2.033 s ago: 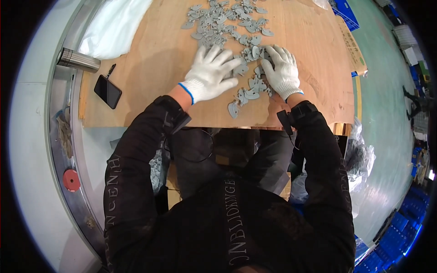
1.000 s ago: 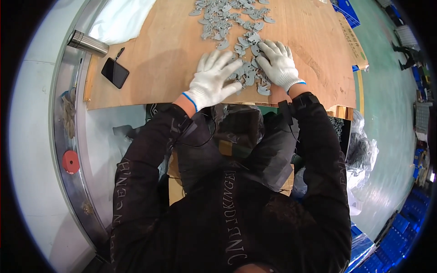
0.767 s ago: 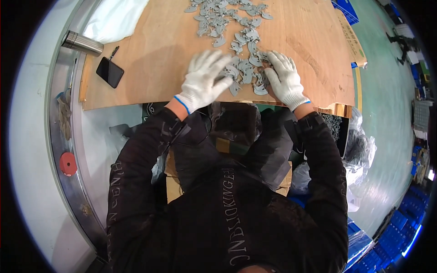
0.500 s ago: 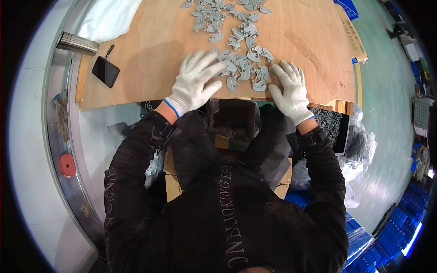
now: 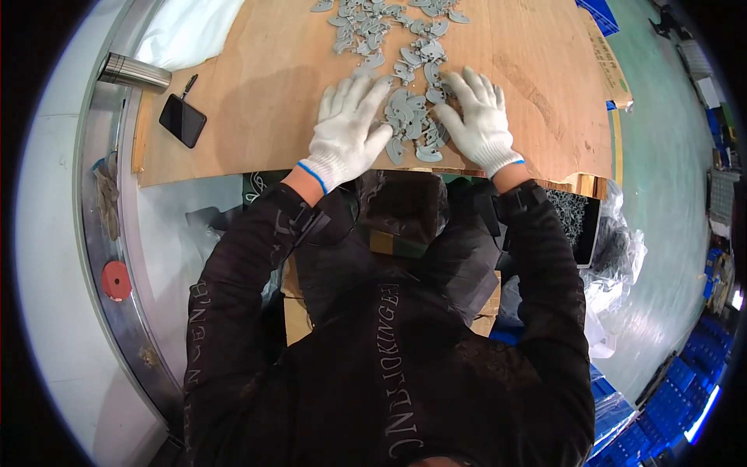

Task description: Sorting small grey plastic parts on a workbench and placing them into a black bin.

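Observation:
Small grey curved parts (image 5: pixel 408 117) lie in a loose pile near the front edge of the wooden table (image 5: pixel 272 117). My left hand (image 5: pixel 346 128), in a white knit glove, rests at the pile's left side with its fingers stretched out and the thumb touching the parts. On the other side lies my right hand (image 5: pixel 477 117), gloved the same way, fingers spread and thumb against the pile. Neither hand grips anything. More of the same grey parts (image 5: pixel 362 27) are scattered farther back, in a strip reaching the far part of the table.
At the left are a black phone (image 5: pixel 183 121) and a metal flask (image 5: pixel 136 71), with white sheeting (image 5: pixel 187 31) behind. A black bin of small metal pieces (image 5: pixel 572 214) stands below the table's right edge, beside clear plastic bags (image 5: pixel 615 257). A cardboard box (image 5: pixel 607 58) is at the far right.
My right hand has moved inward and slightly farther away, and my left hand has shifted slightly right. The near grey parts are pushed into a narrower pile between them.

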Demonstrator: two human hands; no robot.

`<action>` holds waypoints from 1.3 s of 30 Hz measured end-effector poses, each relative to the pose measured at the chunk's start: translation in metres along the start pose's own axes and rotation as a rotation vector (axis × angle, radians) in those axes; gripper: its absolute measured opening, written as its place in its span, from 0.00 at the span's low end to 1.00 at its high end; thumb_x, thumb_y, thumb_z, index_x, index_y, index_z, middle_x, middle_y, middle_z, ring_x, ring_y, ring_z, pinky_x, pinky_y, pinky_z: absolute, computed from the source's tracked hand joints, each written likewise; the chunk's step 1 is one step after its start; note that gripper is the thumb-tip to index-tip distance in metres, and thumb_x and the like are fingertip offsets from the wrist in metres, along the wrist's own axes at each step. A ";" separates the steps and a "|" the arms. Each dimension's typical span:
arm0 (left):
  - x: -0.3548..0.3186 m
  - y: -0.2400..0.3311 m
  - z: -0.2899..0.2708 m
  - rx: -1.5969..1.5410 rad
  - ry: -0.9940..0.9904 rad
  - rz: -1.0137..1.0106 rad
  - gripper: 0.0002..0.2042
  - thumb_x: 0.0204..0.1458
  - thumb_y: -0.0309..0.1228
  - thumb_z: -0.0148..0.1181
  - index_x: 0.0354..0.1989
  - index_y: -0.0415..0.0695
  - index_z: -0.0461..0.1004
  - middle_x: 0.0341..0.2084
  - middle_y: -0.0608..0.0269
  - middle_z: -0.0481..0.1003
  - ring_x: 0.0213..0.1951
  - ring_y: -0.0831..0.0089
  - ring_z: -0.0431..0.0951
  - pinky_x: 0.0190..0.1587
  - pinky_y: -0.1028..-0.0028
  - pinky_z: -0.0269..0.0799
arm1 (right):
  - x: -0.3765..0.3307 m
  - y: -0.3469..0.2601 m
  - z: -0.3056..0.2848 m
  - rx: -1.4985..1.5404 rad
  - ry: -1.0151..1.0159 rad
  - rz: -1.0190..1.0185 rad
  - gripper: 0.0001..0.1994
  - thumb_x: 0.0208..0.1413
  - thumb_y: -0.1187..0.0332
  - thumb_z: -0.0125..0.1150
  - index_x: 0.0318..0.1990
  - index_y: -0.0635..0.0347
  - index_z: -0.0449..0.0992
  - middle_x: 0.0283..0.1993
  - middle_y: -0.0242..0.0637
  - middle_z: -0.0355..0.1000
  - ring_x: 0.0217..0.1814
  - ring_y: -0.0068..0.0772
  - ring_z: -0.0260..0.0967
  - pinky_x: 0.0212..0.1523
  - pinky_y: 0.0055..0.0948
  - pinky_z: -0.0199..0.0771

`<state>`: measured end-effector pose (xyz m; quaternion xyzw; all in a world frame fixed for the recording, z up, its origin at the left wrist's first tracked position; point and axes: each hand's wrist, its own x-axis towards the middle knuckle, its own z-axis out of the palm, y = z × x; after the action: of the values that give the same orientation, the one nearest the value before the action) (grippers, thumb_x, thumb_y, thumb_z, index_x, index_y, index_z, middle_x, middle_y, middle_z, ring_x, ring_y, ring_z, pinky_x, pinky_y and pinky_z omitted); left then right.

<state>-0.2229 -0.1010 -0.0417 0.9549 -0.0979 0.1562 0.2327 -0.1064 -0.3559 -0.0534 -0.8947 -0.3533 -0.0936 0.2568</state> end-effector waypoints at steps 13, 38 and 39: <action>-0.039 0.037 0.014 -0.008 -0.145 0.052 0.31 0.55 0.20 0.57 0.72 0.45 0.68 0.71 0.47 0.69 0.75 0.44 0.64 0.80 0.46 0.52 | -0.065 -0.077 -0.006 -0.043 -0.141 -0.051 0.31 0.64 0.58 0.63 0.73 0.59 0.69 0.76 0.52 0.65 0.80 0.64 0.56 0.81 0.62 0.47; 0.085 -0.026 0.018 0.156 -0.011 0.040 0.20 0.62 0.41 0.62 0.61 0.50 0.77 0.69 0.54 0.70 0.76 0.45 0.59 0.77 0.39 0.48 | 0.092 -0.001 0.011 -0.132 0.091 -0.151 0.17 0.64 0.68 0.62 0.59 0.56 0.81 0.66 0.52 0.74 0.69 0.61 0.69 0.72 0.54 0.67; 0.085 -0.032 0.020 0.176 -0.013 0.021 0.21 0.62 0.42 0.62 0.61 0.50 0.77 0.69 0.53 0.69 0.76 0.45 0.58 0.77 0.38 0.48 | 0.091 -0.001 0.012 -0.130 0.088 -0.155 0.17 0.64 0.68 0.62 0.59 0.56 0.81 0.66 0.52 0.74 0.69 0.61 0.69 0.72 0.54 0.67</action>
<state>-0.1304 -0.0920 -0.0424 0.9716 -0.0953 0.1602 0.1458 -0.0405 -0.2963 -0.0317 -0.8744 -0.4031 -0.1750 0.2056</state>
